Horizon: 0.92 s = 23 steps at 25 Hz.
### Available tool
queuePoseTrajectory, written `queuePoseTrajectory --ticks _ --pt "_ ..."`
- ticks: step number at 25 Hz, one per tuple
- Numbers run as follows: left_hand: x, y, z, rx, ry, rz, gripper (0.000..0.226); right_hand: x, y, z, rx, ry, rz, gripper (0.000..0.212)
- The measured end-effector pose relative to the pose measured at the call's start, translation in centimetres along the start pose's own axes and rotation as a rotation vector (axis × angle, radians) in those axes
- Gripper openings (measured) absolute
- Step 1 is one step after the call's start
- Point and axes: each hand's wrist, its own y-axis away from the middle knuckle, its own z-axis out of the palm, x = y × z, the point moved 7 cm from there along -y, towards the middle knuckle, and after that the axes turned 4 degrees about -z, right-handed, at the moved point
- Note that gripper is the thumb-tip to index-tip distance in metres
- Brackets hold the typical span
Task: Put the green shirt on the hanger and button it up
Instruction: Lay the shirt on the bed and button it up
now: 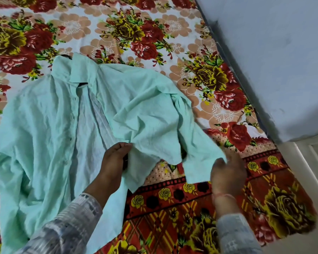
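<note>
Left fingers point(124, 146): thumb and fingertips pinched on the inner edge of the right front panel of the pale green crumpled button-front shirt point(44, 125), fabric bunched up at the pinch. Our left hand point(114, 162) lies over the open front, in a grey-white patterned sleeve point(77, 217).

Our right hand point(228, 175): blurred, at the end of the shirt's sleeve; we cannot tell whether the fingers hold the cloth. Thin red thread point(224, 196) round that wrist.

The shirt lies spread front-up and unbuttoned, collar away from us. Thin black hanger point(82, 85) shows inside the collar opening and again just above the collar.

Underneath is a floral bedsheet of red and yellow roses point(154, 24), with a pale blue-grey wall point(273, 52) along the right.
</note>
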Motion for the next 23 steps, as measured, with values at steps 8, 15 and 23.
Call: queuePoseTrajectory --ticks 8,15,23 --pt "-1.6 2.9 2.2 -0.191 0.185 -0.199 0.044 -7.7 7.2 9.7 -0.813 -0.362 0.112 0.057" --pt "-0.3 4.3 3.2 -0.381 0.066 -0.126 0.056 -8.0 8.3 10.4 -0.881 -0.802 0.522 0.01" --pt "-4.1 6.5 2.8 -0.22 0.033 -0.297 0.053 -5.1 3.4 1.6 -0.478 -0.874 0.227 0.023"
